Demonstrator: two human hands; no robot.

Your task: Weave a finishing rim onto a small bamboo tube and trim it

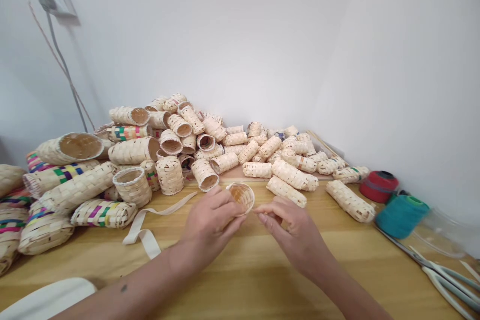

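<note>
My left hand (212, 225) is closed round a small woven basket (242, 197) of pale strips, its round opening tilted up toward me. Just right of the rim, my right hand (287, 225) is pinched, thumb against forefinger. Whatever lies between those fingertips is too small to make out. The two hands are slightly apart, above the wooden table (247, 280). A pale flat ribbon (140, 232) curls on the wood to the left of my left hand.
Woven baskets (131, 152) are heaped at the left and back, several with coloured bands. Narrower woven tubes (294, 175) lie at centre right. Red thread (378, 185), teal thread (402, 215) and scissors (437, 270) are at the right. A white object (48, 300) sits front left.
</note>
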